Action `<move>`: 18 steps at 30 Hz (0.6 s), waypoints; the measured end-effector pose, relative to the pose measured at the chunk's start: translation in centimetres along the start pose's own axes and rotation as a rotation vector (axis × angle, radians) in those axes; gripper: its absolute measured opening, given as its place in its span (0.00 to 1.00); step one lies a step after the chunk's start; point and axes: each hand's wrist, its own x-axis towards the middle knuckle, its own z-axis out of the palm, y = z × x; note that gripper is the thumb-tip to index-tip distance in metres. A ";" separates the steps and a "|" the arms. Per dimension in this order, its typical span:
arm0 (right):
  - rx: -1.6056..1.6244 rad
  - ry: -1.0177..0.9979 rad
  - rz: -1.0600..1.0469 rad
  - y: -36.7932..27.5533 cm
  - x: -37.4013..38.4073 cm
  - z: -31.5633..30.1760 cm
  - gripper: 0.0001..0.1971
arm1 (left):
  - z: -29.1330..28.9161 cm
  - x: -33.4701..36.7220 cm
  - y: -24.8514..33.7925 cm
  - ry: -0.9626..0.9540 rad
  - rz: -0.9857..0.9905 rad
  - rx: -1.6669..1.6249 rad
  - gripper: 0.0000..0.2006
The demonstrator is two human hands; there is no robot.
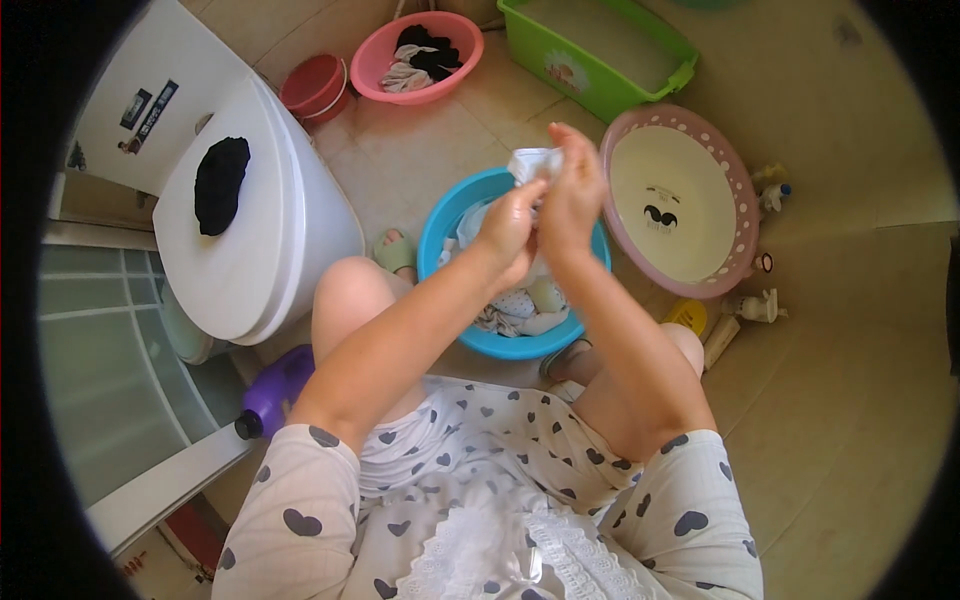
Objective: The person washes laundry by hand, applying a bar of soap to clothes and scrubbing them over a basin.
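Note:
Both hands are raised over a blue basin (518, 347) and pressed together around a small wet-looking white cloth (533, 162). My left hand (508, 232) grips the cloth from the left, its thumb toward the top. My right hand (572, 195) lies against the cloth's other side, fingers fairly straight and a little blurred. The cloth's upper end sticks out between the hands; the rest is hidden by the fingers. Light-coloured laundry (515, 310), some of it patterned, fills the basin below.
A white washing machine (340, 215) with a black cloth (220, 186) on its lid stands left. Behind are a red bucket (313, 88), a pink basin (364, 72) of clothes and a green tub (560, 75). A cream basin (670, 160) leans right; a purple bottle (280, 390) stands lower left.

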 end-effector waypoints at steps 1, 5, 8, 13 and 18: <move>-0.241 0.011 -0.206 1.1 -2.9 1.0 0.16 | -0.9 0.0 0.1 -0.009 -0.076 -0.083 0.22; -0.712 -0.066 -0.624 0.8 -4.0 1.0 0.15 | -1.7 0.2 1.3 -0.254 -0.026 -0.375 0.22; -0.723 -0.195 -0.429 -1.3 0.2 -0.4 0.16 | 0.6 -0.6 -0.3 0.016 0.017 -0.071 0.20; -0.515 -0.033 -0.443 0.4 -5.6 1.2 0.18 | -1.4 -0.4 2.0 -0.050 0.017 -0.300 0.19; -0.674 -0.121 -0.730 -0.3 -1.5 0.4 0.17 | -0.5 -0.6 1.3 -0.191 0.091 -0.244 0.20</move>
